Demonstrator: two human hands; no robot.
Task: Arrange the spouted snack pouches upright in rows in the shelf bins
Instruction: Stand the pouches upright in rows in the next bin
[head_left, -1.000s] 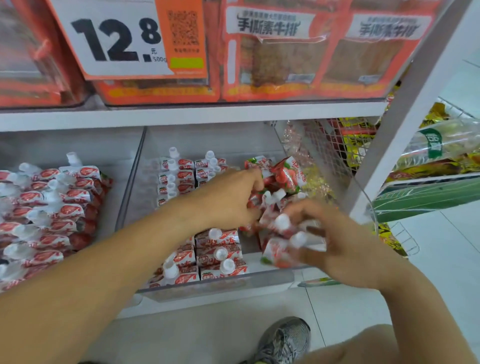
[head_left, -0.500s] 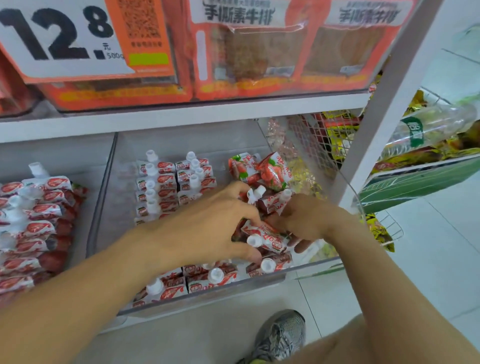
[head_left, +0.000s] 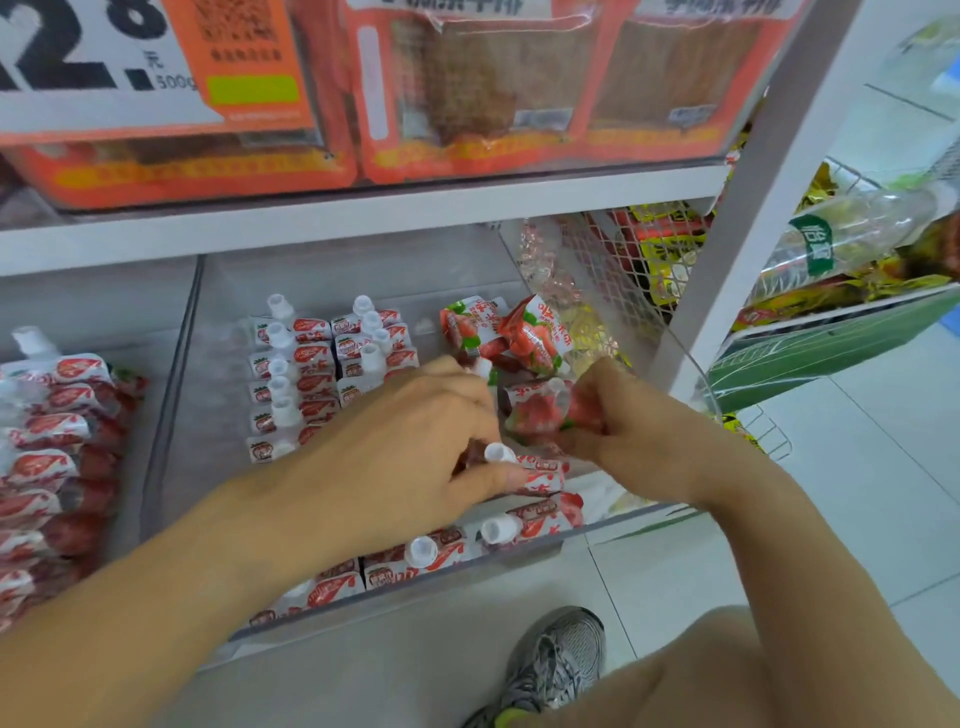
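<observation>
**Shelf bin, centre frame: spouted pouches part-stocked, both hands at work**

Item: clear shelf bin (head_left: 171, 415), lower centre of the frame. Two upright rows of pouches (head_left: 311, 374) stand at its back left; a front row (head_left: 415, 558) runs along its near wall; loose pouches (head_left: 498, 332) lie tumbled at the back right.

Left hand (head_left: 415, 457): fingers curled down over a capped pouch (head_left: 524, 467) in the middle of the bin, thumb against it just under the white cap.

Right hand (head_left: 623, 421): closed around a crumpled strawberry pouch (head_left: 540, 410), right of centre, just beside the left hand's pouch.

Neighbouring bin (head_left: 156, 322), left edge of the frame: already filled with pouches (head_left: 57, 415).

Risks, as judged: the left forearm crosses low over the front row and could tip it. The soft pouch in the right hand may slump rather than stand if nothing props it. The tumbled pile may slide into the gap being filled.

Clearance: the bare floor of the bin left of the back rows is open. Overhead, the shelf board (head_left: 363, 213) limits lift. The right wall is close to the right hand, with a mesh basket (head_left: 623, 260) just beyond it.
</observation>
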